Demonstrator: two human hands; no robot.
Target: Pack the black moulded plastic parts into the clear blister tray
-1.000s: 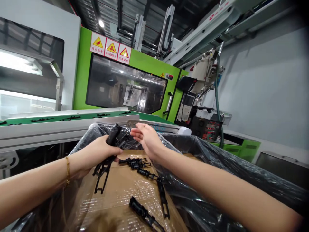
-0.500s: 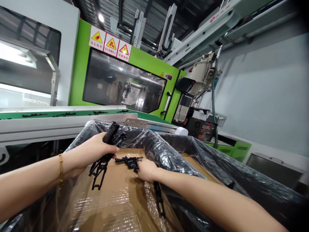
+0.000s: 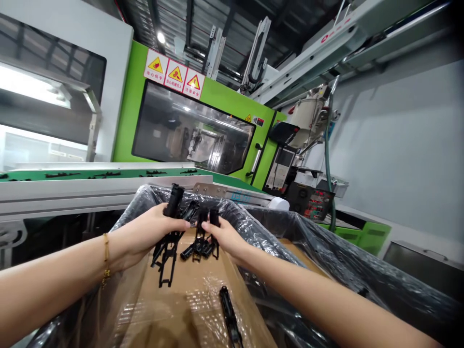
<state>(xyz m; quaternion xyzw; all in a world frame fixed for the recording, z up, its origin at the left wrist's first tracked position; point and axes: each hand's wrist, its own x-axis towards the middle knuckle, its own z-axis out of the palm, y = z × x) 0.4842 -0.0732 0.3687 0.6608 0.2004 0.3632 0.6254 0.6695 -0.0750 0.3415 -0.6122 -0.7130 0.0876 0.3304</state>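
My left hand (image 3: 152, 232) is closed around several long, narrow black plastic parts (image 3: 174, 200). Their upper ends stick out above the thumb, and open ladder-like frames hang below. Close beside it, my right hand (image 3: 230, 237) grips more black plastic parts (image 3: 214, 218) of the same look, held upright between thumb and fingers. Behind and below that hand is a dark cluster of parts (image 3: 197, 249); whether it rests on the cardboard or hangs from the hand, I cannot tell. One loose black part (image 3: 229, 311) lies nearer to me on the brown cardboard (image 3: 188, 285).
Clear plastic film lines the dark bin (image 3: 145, 193) around the cardboard, and a second lined bin (image 3: 326, 251) stands to the right. Beyond them runs a green conveyor belt (image 3: 81, 173) carrying several black parts. A green machine (image 3: 224, 101) with a window stands behind.
My right hand has risen from the cardboard with black parts upright in it and come closer to my left hand. The left keeps its bundle. The view has shifted slightly.
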